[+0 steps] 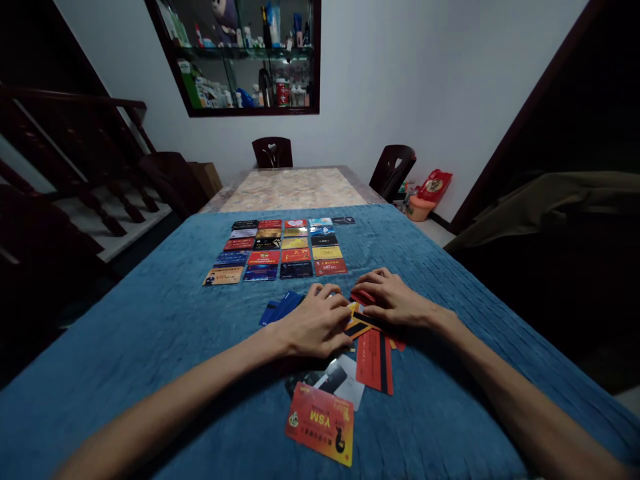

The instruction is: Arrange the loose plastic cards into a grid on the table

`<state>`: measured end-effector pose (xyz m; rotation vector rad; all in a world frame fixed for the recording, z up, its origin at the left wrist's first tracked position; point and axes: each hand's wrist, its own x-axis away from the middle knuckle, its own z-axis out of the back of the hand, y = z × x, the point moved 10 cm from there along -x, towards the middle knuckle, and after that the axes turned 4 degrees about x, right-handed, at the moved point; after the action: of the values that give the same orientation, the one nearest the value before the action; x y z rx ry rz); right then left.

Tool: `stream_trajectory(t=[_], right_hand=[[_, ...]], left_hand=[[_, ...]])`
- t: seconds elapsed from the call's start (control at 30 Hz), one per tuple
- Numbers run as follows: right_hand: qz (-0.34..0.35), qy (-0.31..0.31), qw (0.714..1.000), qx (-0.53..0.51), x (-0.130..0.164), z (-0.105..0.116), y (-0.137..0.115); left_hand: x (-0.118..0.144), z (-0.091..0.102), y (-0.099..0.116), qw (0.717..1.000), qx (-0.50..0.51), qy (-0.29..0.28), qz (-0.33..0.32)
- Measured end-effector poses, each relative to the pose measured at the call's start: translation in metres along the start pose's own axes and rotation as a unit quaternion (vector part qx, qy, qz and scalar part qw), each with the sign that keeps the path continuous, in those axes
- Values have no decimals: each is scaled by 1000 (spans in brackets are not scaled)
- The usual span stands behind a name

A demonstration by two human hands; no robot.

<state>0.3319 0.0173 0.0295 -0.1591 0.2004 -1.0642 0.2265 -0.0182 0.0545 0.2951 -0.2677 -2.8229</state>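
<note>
A loose pile of plastic cards lies on the blue cloth in front of me. My left hand [320, 321] rests on the pile with fingers apart and bent down, hiding part of it. Over the pile's right side is my right hand [391, 298], its fingers spread on the cards. Between the two hands shows a yellow card with a black stripe [367, 320]. A red striped card [371, 360] sticks out below. Blue cards [286, 307] peek out beyond the left hand. Nearer to me are a grey-white card [347, 380] and a red-yellow card marked YSM [320, 421].
Rows of face-up cards [263, 257] lie beyond the pile, with a lone dark card [344, 220] at the far right. The blue cloth [150, 320] covers the near part of the table [300, 187]. Chairs [273, 152] stand around its far end.
</note>
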Motion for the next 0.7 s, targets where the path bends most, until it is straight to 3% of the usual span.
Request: stream_trajectory(t=[0.23, 0.37, 0.5, 0.7], right_hand=[[-36, 24, 999, 33, 2, 6, 15], [9, 51, 998, 20, 3, 12, -7], [67, 33, 997, -6, 2, 6, -37], [43, 32, 998, 31, -1, -1, -29]], left_hand=[[-4, -3, -6, 998, -48, -12, 41], [8, 2, -17, 997, -30, -10, 69], [13, 3, -24, 995, -31, -16, 89], [12, 4, -25, 995, -33, -32, 93]])
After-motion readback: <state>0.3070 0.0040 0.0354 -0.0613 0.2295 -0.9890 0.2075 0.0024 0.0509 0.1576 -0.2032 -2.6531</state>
